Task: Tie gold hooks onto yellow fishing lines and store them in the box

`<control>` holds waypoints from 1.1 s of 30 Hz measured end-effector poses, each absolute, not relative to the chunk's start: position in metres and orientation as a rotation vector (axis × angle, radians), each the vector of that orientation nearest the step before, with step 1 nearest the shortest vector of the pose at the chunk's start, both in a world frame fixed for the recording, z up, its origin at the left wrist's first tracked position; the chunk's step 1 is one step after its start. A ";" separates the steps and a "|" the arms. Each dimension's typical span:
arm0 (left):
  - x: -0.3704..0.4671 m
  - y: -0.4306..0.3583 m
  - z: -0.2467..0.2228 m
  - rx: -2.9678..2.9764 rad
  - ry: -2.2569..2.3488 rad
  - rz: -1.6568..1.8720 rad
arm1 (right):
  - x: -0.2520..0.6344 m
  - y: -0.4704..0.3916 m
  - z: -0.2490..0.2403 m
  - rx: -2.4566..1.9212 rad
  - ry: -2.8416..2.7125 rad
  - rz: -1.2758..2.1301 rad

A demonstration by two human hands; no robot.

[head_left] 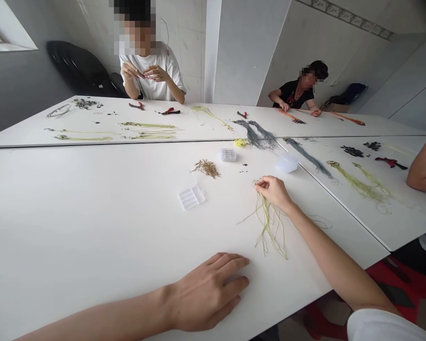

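Nearest, well on the near side of the gold-coloured pile of small pieces (207, 169), the person's left hand (213, 291) is lying palm down on the white table (92, 208), its fingers loosely parted and gripping nothing. To the right of the pile and slightly nearer than it, the right hand (274, 190) is pinching the upper end of the yellow-green cords (269, 220) between thumb and fingers; their loose strands are trailing over the tabletop toward the wearer. Just to the pile's near left, a clear compartmented box (190, 197) is lying open. Right of the pile, dark bits (245, 165) are lying scattered; just beyond and right, a second clear box (228, 155) is sitting, its contents too small to tell, and a third clear container (287, 162) is sitting farther right. Past the pile, grey cord bundles (257, 133) are stretching out to the right, while red-handled pliers (171, 112) are lying to the far left. Farthest, beyond and left of the pile, a co-worker in a white shirt (156, 61) is holding both hands before the chest; far to its right, another in a black top (294, 94) is handling orange cords (291, 117).
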State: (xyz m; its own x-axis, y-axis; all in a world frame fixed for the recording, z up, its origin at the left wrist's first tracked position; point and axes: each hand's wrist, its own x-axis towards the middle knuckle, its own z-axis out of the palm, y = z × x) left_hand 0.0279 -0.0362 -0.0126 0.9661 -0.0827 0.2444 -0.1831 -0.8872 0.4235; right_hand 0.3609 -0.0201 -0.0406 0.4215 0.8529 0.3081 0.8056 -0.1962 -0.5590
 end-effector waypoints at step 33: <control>0.027 -0.039 -0.019 2.723 -0.235 0.300 | 0.351 -0.019 -0.036 -1.838 -1.421 0.033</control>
State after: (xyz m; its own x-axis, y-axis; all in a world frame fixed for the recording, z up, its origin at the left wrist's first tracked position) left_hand 0.0271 -0.0387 -0.0185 0.9631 -0.1214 0.2404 -0.2047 -0.9099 0.3607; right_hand 0.3507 -0.0188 -0.0361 0.3696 0.8251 0.4274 0.8043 -0.0537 -0.5918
